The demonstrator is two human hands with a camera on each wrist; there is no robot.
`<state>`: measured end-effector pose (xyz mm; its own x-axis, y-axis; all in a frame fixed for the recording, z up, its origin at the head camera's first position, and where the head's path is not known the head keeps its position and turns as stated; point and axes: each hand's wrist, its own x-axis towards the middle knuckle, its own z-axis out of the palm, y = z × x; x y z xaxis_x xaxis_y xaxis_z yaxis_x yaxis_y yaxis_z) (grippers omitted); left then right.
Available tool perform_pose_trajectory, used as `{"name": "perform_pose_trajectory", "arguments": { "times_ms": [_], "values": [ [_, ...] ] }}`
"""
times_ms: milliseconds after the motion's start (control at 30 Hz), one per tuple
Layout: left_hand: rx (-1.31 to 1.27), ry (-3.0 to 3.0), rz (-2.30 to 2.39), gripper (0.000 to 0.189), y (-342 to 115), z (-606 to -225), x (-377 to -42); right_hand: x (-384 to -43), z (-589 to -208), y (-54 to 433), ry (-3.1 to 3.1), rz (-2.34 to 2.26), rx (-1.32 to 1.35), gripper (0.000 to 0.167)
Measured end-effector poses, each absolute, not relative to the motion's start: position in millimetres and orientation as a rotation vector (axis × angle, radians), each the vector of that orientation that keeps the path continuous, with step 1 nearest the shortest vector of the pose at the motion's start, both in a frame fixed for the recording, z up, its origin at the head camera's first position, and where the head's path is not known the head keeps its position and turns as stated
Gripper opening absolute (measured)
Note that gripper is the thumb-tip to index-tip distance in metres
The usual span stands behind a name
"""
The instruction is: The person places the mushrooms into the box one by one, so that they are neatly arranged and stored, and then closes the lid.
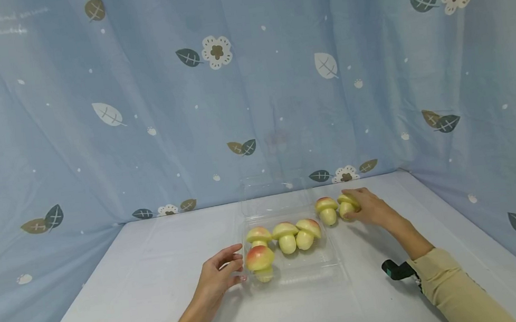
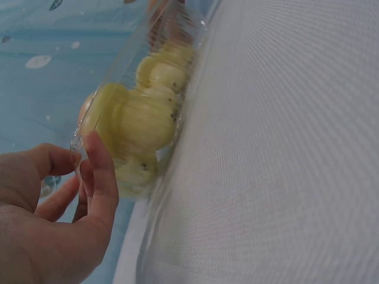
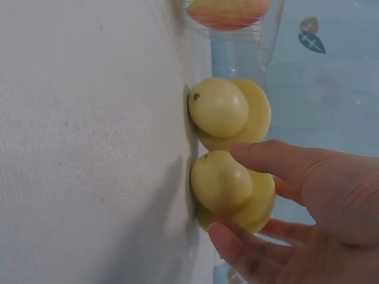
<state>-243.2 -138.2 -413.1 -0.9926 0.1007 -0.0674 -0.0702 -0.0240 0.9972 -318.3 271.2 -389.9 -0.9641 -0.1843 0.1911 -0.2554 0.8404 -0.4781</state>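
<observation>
My right hand (image 1: 368,208) has thumb and fingers around a yellow toy mushroom (image 3: 222,183) standing on the table. Close beside it stands another toy mushroom (image 1: 327,211) with a reddish cap, just right of a clear plastic box (image 1: 305,259). Inside the box are several more, among them a red-capped mushroom (image 1: 260,259) at the near left and a tilted mushroom (image 1: 308,233) at the right. At the box's left side is my left hand (image 1: 220,274), fingers loosely bent and apart, fingertips at the clear wall; whether they touch it is hard to tell.
The box's clear lid (image 1: 273,194) stands raised at the back, near the blue patterned curtain (image 1: 162,113). A white cloth (image 1: 165,267) covers the table. A black device (image 1: 397,270) sits at the right wrist, by the sleeve.
</observation>
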Motion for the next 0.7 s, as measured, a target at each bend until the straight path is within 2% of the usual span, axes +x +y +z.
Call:
{"name": "perform_pose_trajectory", "arguments": {
  "times_ms": [700],
  "values": [
    [0.011, 2.112, 2.162, 0.044, -138.1, -414.6, -246.3, -317.9, -389.9, 274.1, -2.871, 0.817, 0.310, 0.057]
  ]
}}
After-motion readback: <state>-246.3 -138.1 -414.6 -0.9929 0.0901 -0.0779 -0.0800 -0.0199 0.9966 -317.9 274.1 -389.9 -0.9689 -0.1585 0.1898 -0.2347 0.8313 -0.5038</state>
